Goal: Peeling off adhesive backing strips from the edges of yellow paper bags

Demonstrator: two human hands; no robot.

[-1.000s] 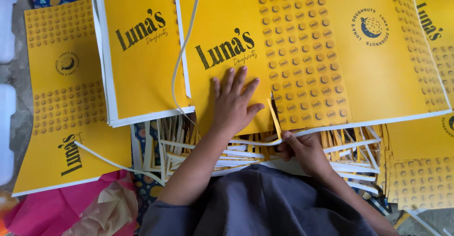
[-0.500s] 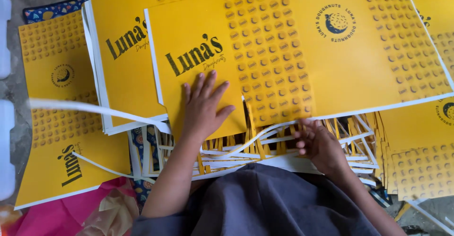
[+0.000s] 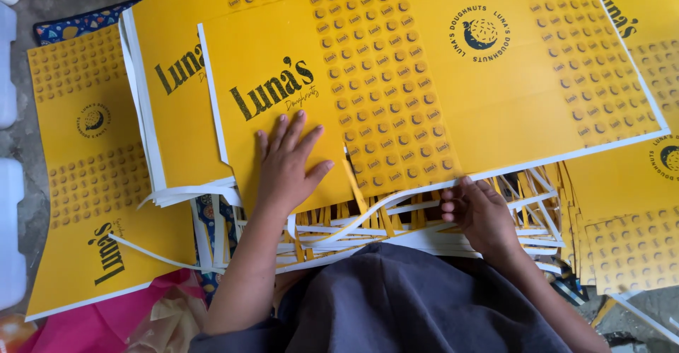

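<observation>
Spread wide and flat, the left hand [image 3: 286, 165] presses on the large yellow printed cardboard sheet [image 3: 438, 84]. The right hand [image 3: 481, 211] pinches a thin white paper trim strip [image 3: 385, 208] at that sheet's near edge, above a heap of similar offcut strips [image 3: 353, 236]. More yellow sheets [image 3: 92, 176] lie around.

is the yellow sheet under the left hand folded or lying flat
Lying flat. The yellow sheet is spread open on the stack, its whole printed face showing, with the left hand pressed palm-down on it.
</observation>
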